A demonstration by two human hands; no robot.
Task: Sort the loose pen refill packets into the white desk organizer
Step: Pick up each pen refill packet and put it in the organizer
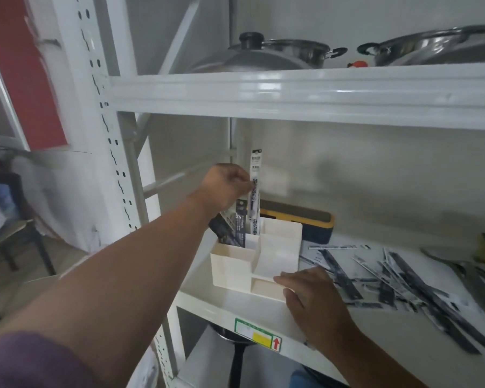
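Your left hand (224, 186) pinches one pen refill packet (254, 189), a narrow white strip with dark print and a black tab at its top end. Its long axis stands nearly upright, tab up, and its lower end dips into the back left compartment of the white desk organizer (252, 259). That same compartment already holds a few dark packets (233, 226) leaning left; blur hides their exact number. The organizer is a cream-white box with several open compartments, taller at the back and stepped lower toward you, and it sits on the white shelf (235, 303). Your right hand (308, 295) rests with fingers straight and relaxed against the organizer's front right corner, holding nothing. To the right of the organizer, a scattered pile of loose packets (398, 278) lies flat on the shelf, long black-and-white strips crossing at many angles, most running diagonally; they overlap too much to count. Just behind the organizer sits one dark box with a yellow rim (300, 221). On the shelf above the organizer stand two steel pots (297, 53).
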